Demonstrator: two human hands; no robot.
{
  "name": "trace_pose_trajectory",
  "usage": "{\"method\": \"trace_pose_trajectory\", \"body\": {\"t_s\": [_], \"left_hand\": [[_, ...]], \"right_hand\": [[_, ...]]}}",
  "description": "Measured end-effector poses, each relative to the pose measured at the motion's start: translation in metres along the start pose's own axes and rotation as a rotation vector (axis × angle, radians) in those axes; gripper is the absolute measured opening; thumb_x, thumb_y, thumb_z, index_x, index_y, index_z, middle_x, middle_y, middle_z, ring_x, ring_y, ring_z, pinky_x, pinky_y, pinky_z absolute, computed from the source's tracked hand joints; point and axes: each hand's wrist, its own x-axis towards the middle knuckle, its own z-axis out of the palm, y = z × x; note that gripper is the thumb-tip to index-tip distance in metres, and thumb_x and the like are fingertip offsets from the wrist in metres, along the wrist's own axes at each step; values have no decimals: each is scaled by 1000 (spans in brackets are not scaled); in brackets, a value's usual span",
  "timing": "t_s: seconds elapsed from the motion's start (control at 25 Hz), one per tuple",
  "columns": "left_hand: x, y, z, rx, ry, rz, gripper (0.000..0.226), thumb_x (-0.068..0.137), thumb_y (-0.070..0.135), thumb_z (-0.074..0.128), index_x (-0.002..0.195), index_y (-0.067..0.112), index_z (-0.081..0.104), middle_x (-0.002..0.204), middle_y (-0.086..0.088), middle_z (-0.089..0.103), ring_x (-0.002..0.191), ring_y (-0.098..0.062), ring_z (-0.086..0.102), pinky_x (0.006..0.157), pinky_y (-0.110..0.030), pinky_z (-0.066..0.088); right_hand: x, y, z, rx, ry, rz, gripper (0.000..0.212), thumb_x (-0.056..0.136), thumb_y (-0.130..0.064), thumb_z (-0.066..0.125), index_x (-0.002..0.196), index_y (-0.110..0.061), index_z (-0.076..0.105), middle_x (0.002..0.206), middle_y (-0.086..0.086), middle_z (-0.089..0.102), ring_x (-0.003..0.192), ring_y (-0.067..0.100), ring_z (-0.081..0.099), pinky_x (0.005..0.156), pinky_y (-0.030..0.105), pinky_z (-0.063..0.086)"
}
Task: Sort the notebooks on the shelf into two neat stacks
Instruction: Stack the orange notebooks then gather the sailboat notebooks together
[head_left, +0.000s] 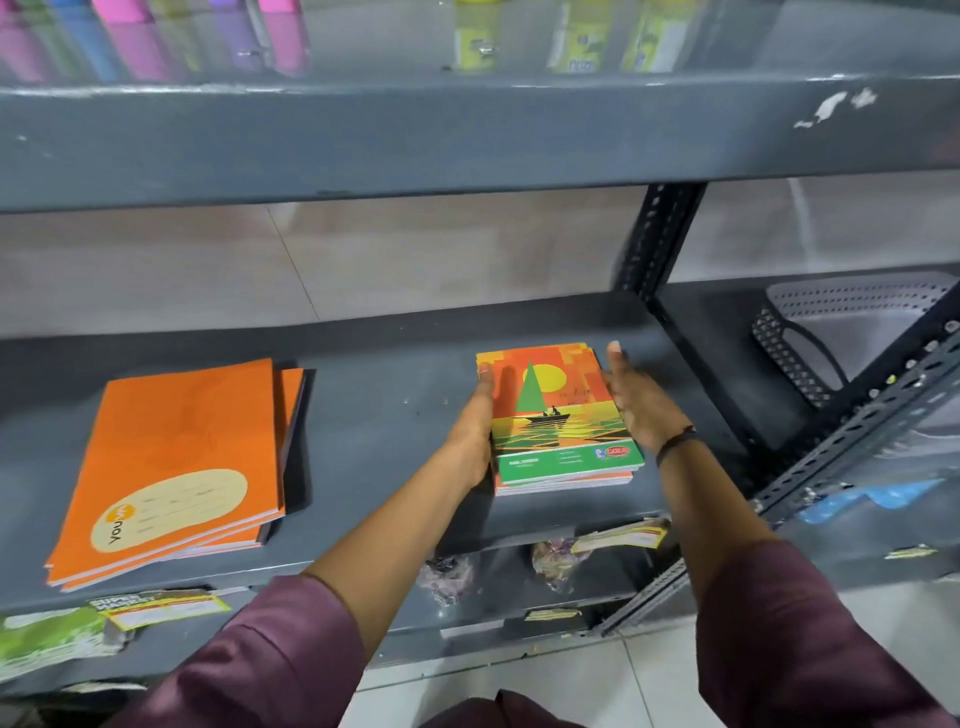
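left hand (475, 426) flat against sailboat stack (558, 415), right hand (641, 400) open beside it, not gripping. uneven squeeze could skew it; orange stack (171, 467) already fanned.

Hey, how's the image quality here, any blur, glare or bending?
Head view: the sailboat stack and orange stack are fairly sharp; the upper shelf is smeared and its top shows glossy reflections; wide-angle bending curves the shelf edges; light is soft, with a shadow right of the orange stack.
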Motion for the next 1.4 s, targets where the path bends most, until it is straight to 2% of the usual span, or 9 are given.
{"method": "trace_pose_trajectory", "body": {"t_s": [0.04, 0.12, 0.24, 0.36, 0.44, 0.52, 0.68, 0.96, 1.4], "left_hand": [[2, -1, 3, 25, -27, -4, 65, 83, 67, 31, 112, 16, 61, 85, -5, 73, 76, -21, 67, 64, -31, 51], [3, -1, 3, 107, -48, 11, 67, 84, 65, 31, 123, 16, 55, 100, -7, 69, 82, -20, 65, 68, -31, 50], [-15, 5, -9, 293, -141, 37, 60, 87, 53, 42, 133, 15, 42, 129, -3, 57, 90, -7, 59, 78, -19, 44], [-41, -2, -22, 679, -289, 113, 60, 78, 20, 68, 128, 17, 36, 130, 7, 51, 108, -6, 47, 88, -8, 37], [-46, -16, -24, 921, -267, 169, 85, 65, 9, 79, 133, 15, 29, 132, 2, 50, 118, -12, 45, 92, -14, 35], [-39, -21, -20, 1021, -125, 212, 95, 58, 6, 83, 134, 11, 27, 132, -4, 52, 122, -20, 48, 90, -17, 35], [-24, -20, -9, 1146, 47, 219, 89, 54, 11, 86, 127, 10, 35, 128, -8, 57, 117, -26, 54, 96, -32, 42], [-29, -25, -15, 1242, 133, 343, 75, 55, 13, 84, 120, 9, 47, 122, -11, 63, 110, -30, 60, 89, -34, 47], [-29, -25, -15, 1190, 172, 340, 71, 52, 12, 86, 114, 8, 53, 118, -11, 65, 108, -29, 61, 87, -34, 48]], "right_hand": [[-2, -4, 5, -56, 3, -28, 93, 76, -80, 31, 150, -25, 18, 157, 4, 25, 144, 26, 25, 119, 47, 17], [-2, -3, 6, -112, 2, -99, 88, 81, -77, 28, 151, -26, 13, 159, 3, 18, 146, 26, 18, 116, 45, 18], [-14, -1, -7, -162, -124, -87, 91, 72, -83, 40, 144, -29, 33, 147, 4, 45, 134, 23, 43, 110, 38, 31], [-43, 5, -25, -477, -286, -134, 54, 78, -46, 70, 125, -27, 55, 125, -4, 64, 116, 17, 57, 105, 40, 39], [-56, 15, -30, -586, -320, -154, 63, 68, -16, 83, 124, -21, 54, 125, 3, 65, 115, 22, 61, 105, 41, 43], [-61, 21, -25, -665, -220, -141, 73, 56, -6, 88, 120, -16, 54, 123, 5, 65, 111, 24, 63, 102, 41, 47], [-62, 13, -12, -913, -14, -73, 75, 53, -16, 91, 117, -10, 52, 119, 6, 63, 109, 27, 61, 94, 38, 49], [-76, 3, 4, -1213, 154, -3, 69, 60, -26, 88, 116, -9, 52, 119, 8, 62, 111, 29, 61, 84, 37, 51], [-76, 3, 9, -1289, 222, -3, 68, 59, -28, 88, 115, -9, 56, 117, 8, 64, 112, 28, 60, 84, 37, 52]]}}
